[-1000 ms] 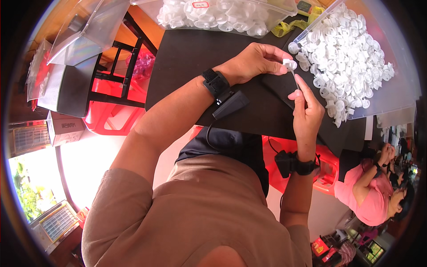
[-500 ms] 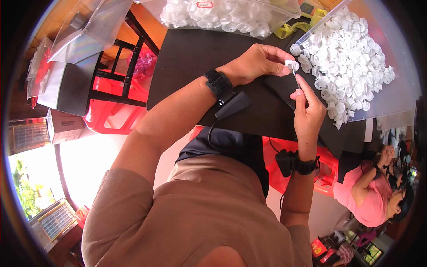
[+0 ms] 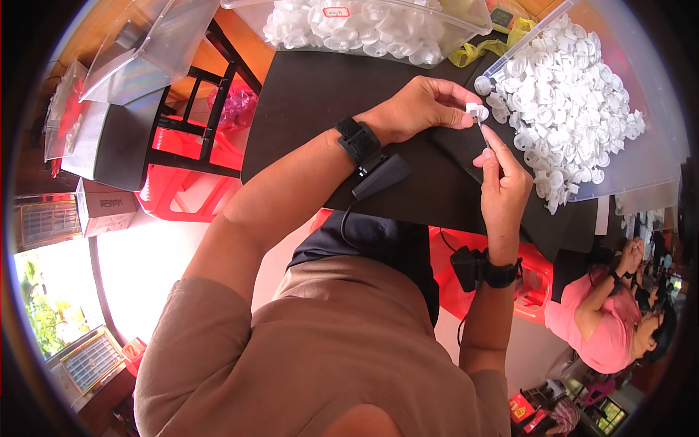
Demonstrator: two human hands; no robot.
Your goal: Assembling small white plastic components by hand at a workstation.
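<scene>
Between the thumb and fingers of my left hand (image 3: 429, 105) is a small white plastic part (image 3: 477, 112), held just left of the heap. My right hand (image 3: 504, 177) is closed around a thin, narrow tool (image 3: 483, 136), whose upper end meets the underside of that part. The tool's exact kind is too small to make out. Close by on the right, a large heap of similar white plastic parts (image 3: 568, 95) fills a clear plastic tray (image 3: 626, 175) and spills over its near edge.
Under my hands is a black tabletop (image 3: 313, 95). At its far side stands a clear bin (image 3: 466, 22) of white parts, with a yellow bag (image 3: 473, 52) beside it. Red stools (image 3: 182, 189) stand at left. A person in pink (image 3: 604, 320) sits at right.
Both hands have dropped very slightly toward me, with the white part still pinched and the tool still against it. Otherwise little differs.
</scene>
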